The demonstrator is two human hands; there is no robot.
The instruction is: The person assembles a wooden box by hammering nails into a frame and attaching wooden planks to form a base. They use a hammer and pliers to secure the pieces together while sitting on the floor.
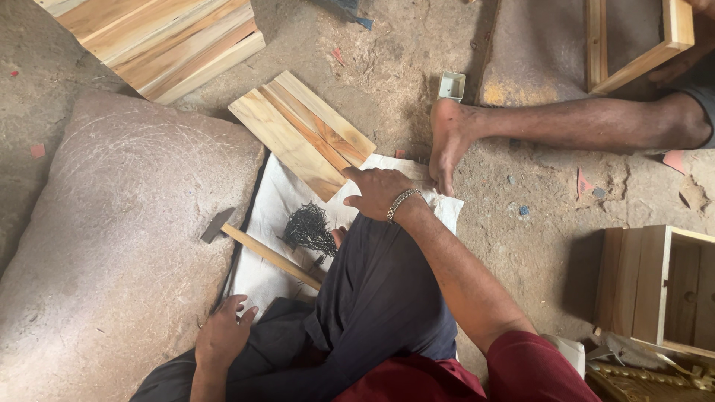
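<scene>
Now right hand [378, 192] touches slats [302, 132], long axis up-left.

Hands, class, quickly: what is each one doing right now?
Left hand: open, fingers spread, resting on the dark trousers, holding nothing.
Right hand: loosely curled, index finger touching the wooden slats, gripping nothing.

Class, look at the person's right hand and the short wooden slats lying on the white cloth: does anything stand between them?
Nothing visible does. The right hand already reaches the near end of the wooden slats, its pointing finger touching them on the white cloth.
</scene>
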